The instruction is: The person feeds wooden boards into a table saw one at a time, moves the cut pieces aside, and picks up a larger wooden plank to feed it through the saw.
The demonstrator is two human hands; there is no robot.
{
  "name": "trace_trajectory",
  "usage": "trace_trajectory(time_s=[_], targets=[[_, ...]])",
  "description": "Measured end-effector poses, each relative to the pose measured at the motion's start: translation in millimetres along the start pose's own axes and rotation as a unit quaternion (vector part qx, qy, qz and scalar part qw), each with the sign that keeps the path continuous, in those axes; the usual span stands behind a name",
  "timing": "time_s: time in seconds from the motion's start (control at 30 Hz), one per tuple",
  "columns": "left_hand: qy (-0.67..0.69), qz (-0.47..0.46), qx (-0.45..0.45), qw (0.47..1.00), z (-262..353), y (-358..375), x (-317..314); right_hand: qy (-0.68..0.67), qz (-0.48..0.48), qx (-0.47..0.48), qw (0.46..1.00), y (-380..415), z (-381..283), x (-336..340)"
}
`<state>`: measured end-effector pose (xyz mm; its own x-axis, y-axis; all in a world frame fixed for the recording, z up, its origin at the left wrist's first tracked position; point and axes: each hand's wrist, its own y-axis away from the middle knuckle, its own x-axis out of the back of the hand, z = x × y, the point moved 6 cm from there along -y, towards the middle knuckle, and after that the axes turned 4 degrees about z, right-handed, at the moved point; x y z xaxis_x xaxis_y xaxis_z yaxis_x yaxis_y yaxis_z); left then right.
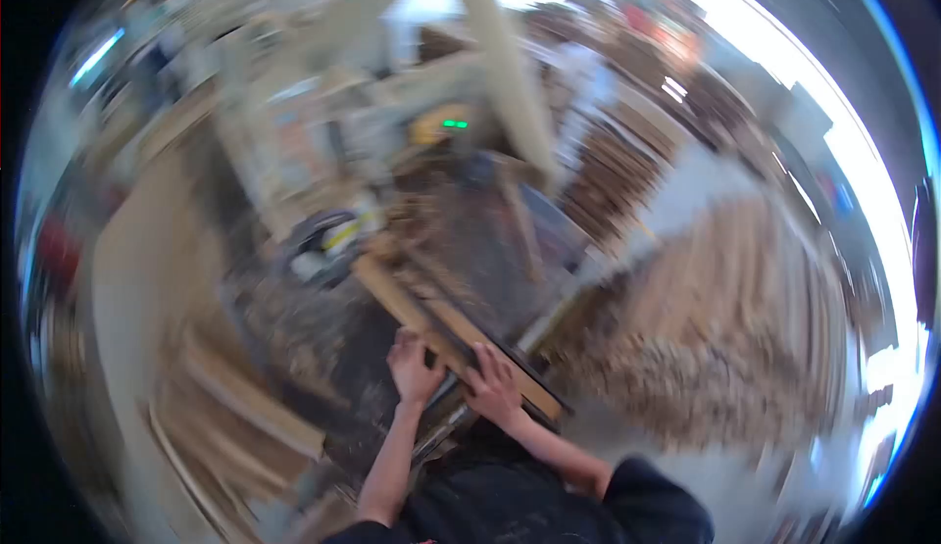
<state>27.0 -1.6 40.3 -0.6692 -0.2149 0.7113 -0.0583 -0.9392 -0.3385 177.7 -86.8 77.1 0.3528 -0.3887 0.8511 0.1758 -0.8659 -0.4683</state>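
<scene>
Both hands are on a long wooden piece [395, 297] that runs from upper left to lower right on a dark machine surface [477, 284]. My left hand [415, 368] grips its near edge, with fingers bent over the wood. To the right, my right hand [494, 384] rests its fingers on the same wood, close to a dark bar that runs alongside. A second light wooden strip [532, 391] lies beyond that bar, past the right hand. Motion blur hides the fine detail of the fingertips.
Stacked boards [735, 289] lie at the right, with another pile [616, 172] farther back. Curved boards [250, 402] lie at the lower left. A pale pipe [505, 74] rises behind the machine, near a green-lit display [455, 123]. Wood scraps litter the left side.
</scene>
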Motion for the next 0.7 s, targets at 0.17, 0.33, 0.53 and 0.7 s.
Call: trace_trajectory(time_s=[0.17,0.33,0.53,0.7], targets=[[-0.032,0.014,0.008,0.999,-12.0,5.9,1.0,0.061,0.019,0.013,0.998,-2.2,1.7,-14.2],[-0.034,-0.036,0.018,0.999,-16.8,6.2,3.8,0.07,0.013,-0.002,0.997,-6.2,-9.6,-7.3],[-0.032,-0.02,0.003,0.999,-12.3,8.1,-3.5,0.064,0.005,-0.008,0.998,-4.7,-3.2,-3.8],[-0.023,0.021,-0.013,0.999,-6.8,6.2,3.4,0.074,-0.006,-0.013,0.997,-3.8,-1.3,-6.8]])
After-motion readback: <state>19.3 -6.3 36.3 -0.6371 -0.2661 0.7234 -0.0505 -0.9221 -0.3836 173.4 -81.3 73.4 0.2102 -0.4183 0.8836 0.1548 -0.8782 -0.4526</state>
